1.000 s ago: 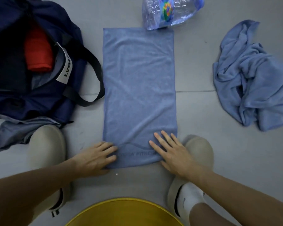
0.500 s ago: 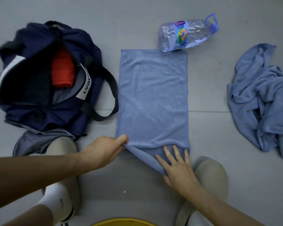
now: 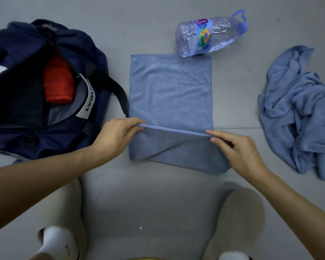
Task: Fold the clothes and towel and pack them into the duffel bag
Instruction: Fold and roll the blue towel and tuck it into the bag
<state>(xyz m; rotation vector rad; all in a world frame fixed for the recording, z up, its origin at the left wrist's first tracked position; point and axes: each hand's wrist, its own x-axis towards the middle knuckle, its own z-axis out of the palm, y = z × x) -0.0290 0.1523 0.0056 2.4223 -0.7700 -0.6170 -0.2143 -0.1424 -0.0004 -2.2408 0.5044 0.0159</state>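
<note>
Bag (image 3: 83,53): upper left of the frame, on the floor with its mouth gaping toward the person, probably so that folded pieces can go straight in. Its strap lies just beside the towel's left edge.
Towel (image 3: 171,91): centre of the frame, far half flat on the floor. The near edge is raised as a taut line across the middle, with the lifted part sagging beneath it. I judge this a lengthwise fold in half, not yet laid down.
Crumpled blue cloth (image 3: 298,109): right of the frame, well apart from the towel, unfolded and likely waiting its turn.
Bottle (image 3: 204,37): on its side at the towel's far right corner, touching or just overlapping it.
Left hand (image 3: 116,136): pinches the raised edge's left corner.
Right hand (image 3: 238,149): pinches the right corner. The two grips keep the edge straight so the corners can meet squarely.
Red roll (image 3: 57,79): already packed inside the bag.
</note>
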